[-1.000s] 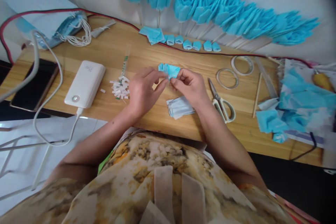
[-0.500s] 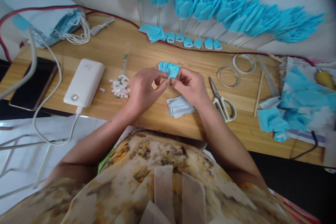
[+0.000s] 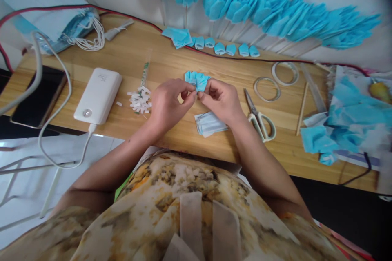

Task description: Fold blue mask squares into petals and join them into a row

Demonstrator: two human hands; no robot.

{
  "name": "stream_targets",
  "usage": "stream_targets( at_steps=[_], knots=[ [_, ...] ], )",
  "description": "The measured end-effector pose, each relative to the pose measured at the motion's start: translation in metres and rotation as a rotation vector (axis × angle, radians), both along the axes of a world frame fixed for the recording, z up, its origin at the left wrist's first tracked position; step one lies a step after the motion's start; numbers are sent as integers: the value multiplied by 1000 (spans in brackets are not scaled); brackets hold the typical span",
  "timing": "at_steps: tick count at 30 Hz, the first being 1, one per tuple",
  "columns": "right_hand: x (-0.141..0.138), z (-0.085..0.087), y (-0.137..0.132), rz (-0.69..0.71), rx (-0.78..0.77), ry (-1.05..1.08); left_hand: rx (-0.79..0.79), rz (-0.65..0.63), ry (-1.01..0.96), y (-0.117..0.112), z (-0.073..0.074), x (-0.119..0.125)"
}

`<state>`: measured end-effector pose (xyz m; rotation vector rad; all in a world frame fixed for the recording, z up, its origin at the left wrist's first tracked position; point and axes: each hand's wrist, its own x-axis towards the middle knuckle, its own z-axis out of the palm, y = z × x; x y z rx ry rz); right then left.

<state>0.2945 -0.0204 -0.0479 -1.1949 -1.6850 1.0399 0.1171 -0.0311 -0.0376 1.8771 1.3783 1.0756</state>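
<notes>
Seemingly light, soft, easily crushed: pinching the folded blue piece (image 3: 198, 80) by its near edge with left hand (image 3: 167, 104) and right hand (image 3: 222, 100).

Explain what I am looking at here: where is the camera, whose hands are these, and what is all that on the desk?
There is no machine here. One camera sits on a person's head and looks down, so the patterned clothing at the bottom is their own body. The left hand and right hand meet over a wooden table and together pinch a small folded blue piece.

Under the right hand lies a pale stack of sheets. Beside the left hand are white scraps, then a white power bank with a cable, and a dark phone. To the right lie scissors and two tape rings. Small blue rolls line the far edge, and blue flower shapes on sticks lean against the wall.
</notes>
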Motion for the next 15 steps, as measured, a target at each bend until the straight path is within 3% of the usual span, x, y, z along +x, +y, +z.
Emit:
stream_targets(
  at_steps=[6,15],
  knots=[
    [0,1,0,-1,7,-21,59,-10,23,-1,0,0],
    [1,-2,2,7,10,12,-63,-20,-115,1,-2,0]
  ],
)
